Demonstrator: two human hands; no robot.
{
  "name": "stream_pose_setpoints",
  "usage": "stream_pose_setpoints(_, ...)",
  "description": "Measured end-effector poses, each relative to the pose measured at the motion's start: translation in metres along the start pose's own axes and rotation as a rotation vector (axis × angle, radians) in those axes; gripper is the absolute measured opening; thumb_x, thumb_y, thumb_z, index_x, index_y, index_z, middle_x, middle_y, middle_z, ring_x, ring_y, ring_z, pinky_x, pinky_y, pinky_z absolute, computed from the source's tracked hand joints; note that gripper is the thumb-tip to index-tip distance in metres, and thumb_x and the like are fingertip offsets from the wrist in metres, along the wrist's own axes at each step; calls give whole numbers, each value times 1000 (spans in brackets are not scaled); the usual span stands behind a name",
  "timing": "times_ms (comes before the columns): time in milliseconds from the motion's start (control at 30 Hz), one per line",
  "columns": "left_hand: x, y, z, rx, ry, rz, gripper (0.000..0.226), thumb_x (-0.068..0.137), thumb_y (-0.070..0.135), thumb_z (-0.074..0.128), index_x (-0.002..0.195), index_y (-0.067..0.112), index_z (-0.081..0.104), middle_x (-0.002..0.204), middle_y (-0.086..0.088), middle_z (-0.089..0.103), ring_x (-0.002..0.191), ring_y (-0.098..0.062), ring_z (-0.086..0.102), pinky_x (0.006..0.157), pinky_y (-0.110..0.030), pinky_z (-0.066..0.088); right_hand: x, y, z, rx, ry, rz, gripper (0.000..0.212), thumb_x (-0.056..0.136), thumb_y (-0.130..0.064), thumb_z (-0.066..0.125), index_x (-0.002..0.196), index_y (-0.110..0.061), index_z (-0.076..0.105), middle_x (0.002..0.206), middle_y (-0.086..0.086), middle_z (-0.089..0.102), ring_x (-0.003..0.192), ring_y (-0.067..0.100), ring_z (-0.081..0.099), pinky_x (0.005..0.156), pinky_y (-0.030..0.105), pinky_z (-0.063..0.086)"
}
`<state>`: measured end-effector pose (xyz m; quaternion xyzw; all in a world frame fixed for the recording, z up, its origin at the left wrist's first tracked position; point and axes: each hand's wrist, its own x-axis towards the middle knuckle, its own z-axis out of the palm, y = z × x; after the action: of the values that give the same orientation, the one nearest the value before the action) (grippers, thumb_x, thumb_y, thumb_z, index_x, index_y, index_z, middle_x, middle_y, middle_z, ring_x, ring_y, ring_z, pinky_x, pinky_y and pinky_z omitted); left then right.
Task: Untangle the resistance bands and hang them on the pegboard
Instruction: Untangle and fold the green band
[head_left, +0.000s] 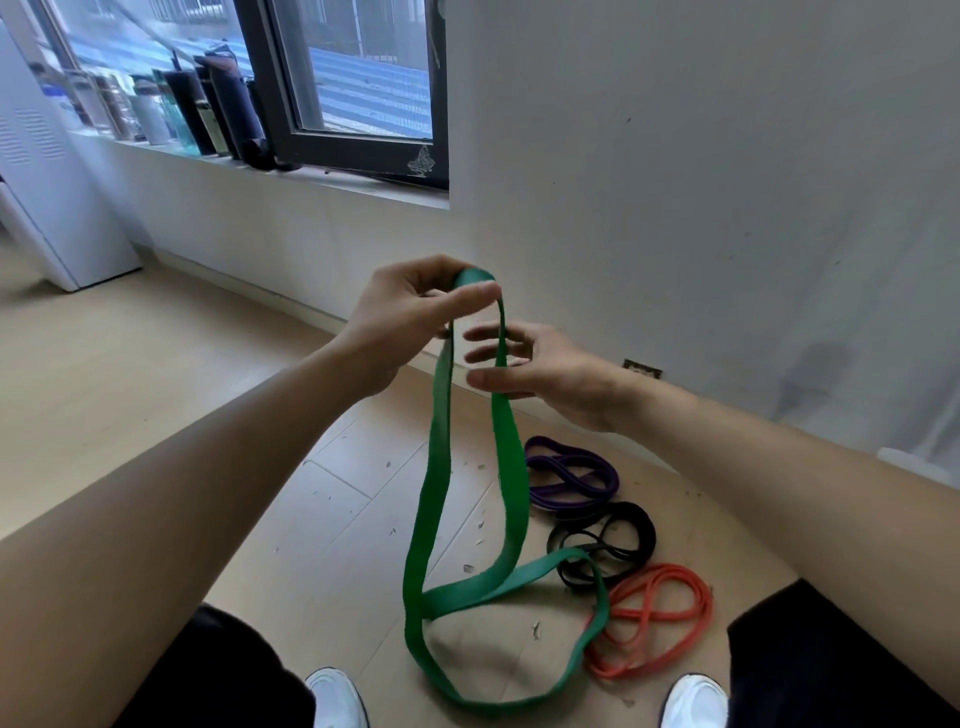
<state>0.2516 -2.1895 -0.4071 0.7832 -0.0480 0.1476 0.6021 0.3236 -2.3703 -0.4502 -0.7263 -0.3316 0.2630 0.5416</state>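
Observation:
A wide green resistance band (506, 467) hangs from my left hand (410, 312), which pinches its top fold between thumb and fingers at chest height. The band crosses over itself low down and its bottom loop lies on the floor between my feet. My right hand (540, 369) is just below and right of the left, fingers straight and spread, touching the band's right strand. On the floor by the wall lie three coiled bands: purple (569, 475), black (605, 543) and orange-red (654, 621). No pegboard is in view.
A white wall (701, 182) stands right ahead, with a window and a sill holding several bottles (208, 109) at the upper left. A white cabinet (47, 208) is at the far left. Wood floor (156, 374) with small debris; my white shoes (337, 699) show at the bottom.

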Motion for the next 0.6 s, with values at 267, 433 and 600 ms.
stream_pose_setpoints(267, 9, 13, -11, -597, 99, -39, 23, 93, 29, 65, 97, 7, 66, 94, -7, 69, 99, -24, 68, 92, -35, 57, 12, 12, 22, -3, 58, 27, 34, 86, -23, 78, 118, -14, 70, 109, 4, 73, 105, 16, 69, 99, 31, 50)
stream_pose_setpoints(433, 10, 18, -36, -840, 249, 30, 23, 101, 27, 61, 92, 6, 65, 90, -7, 72, 94, -21, 73, 92, -33, 57, 16, 28, 22, -85, 43, 29, 16, 80, -19, 81, 94, -16, 73, 90, 0, 69, 89, 14, 66, 93, 38, 55)
stream_pose_setpoints(600, 15, -16, -73, -754, 447, -108, 22, 97, 29, 67, 96, 7, 65, 92, -5, 70, 84, -15, 75, 80, -26, 59, 14, 33, 18, -74, 72, 75, 28, 86, -10, 78, 112, -6, 67, 101, 14, 70, 97, 29, 72, 96, 45, 58)
